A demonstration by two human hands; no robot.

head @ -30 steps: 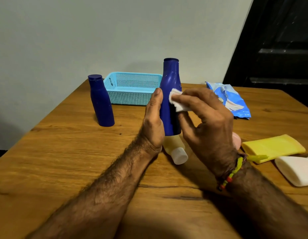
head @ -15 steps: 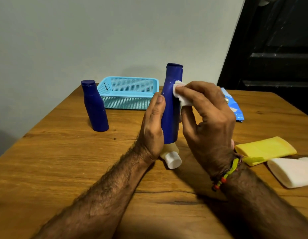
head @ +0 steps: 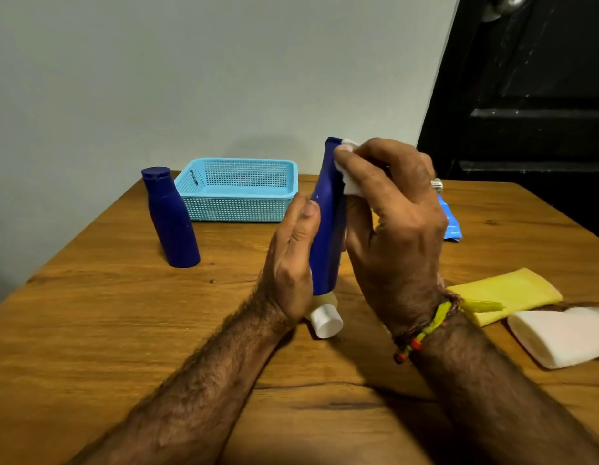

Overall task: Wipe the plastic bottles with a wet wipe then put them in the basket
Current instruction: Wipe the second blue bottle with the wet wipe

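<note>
Wooden table (head: 90, 330) carries everything. Light blue basket (head: 237, 189) sits at the far edge against the wall, nothing visible inside it — mesh sides, open top facing up. A second blue bottle (head: 170, 218) stands upright just left of the basket, near it but apart, cap on top. On the right of the table lie a yellow tube (head: 512, 293) and a white tube (head: 559, 337), flat and side by side; a blue wipe packet (head: 450, 219) is mostly hidden behind the right hand.

Held blue bottle (head: 325, 229) is off the table, long axis near vertical with a slight tilt, top end up. Left hand (head: 291, 263) grips its lower body, thumb along the near side. Right hand (head: 395, 223) pinches a white wet wipe (head: 350, 182) against the upper neck, fingers curled round it. Below the bottle a pale bottle with white cap (head: 325, 318) lies on the table, partly hidden by the left hand.

Key relation — the basket lies forward and left of the held bottle, on the left hand's side, so the left hand looks better placed for the drop; the bottle probably needs laying over to sit in the shallow basket. Judged step: wiping, near the top.

No brand, label or writing readable on any bottle, tube or packet.
</note>
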